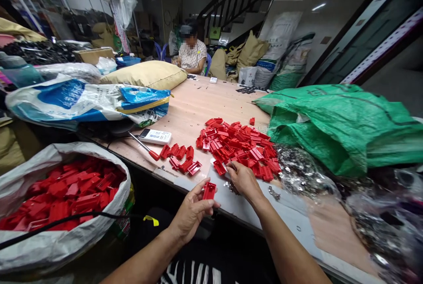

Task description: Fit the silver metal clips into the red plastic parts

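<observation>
My left hand [193, 211] pinches a small red plastic piece [209, 190] just off the table's near edge. My right hand [243, 179] rests on the table with its fingers curled down among small shiny metal parts [231, 187], at the near edge of a big pile of red plastic pieces [238, 145]. Whether it holds anything is hidden. A smaller group of red pieces [181, 157] lies left of the pile.
A white sack of red pieces [62, 196] stands at my left. A red-handled screwdriver [143, 146] and a white remote [155, 136] lie on the wooden table [194, 108]. A green bag [340, 123] and metal parts [300, 171] sit right. Another person [191, 53] sits at the far end.
</observation>
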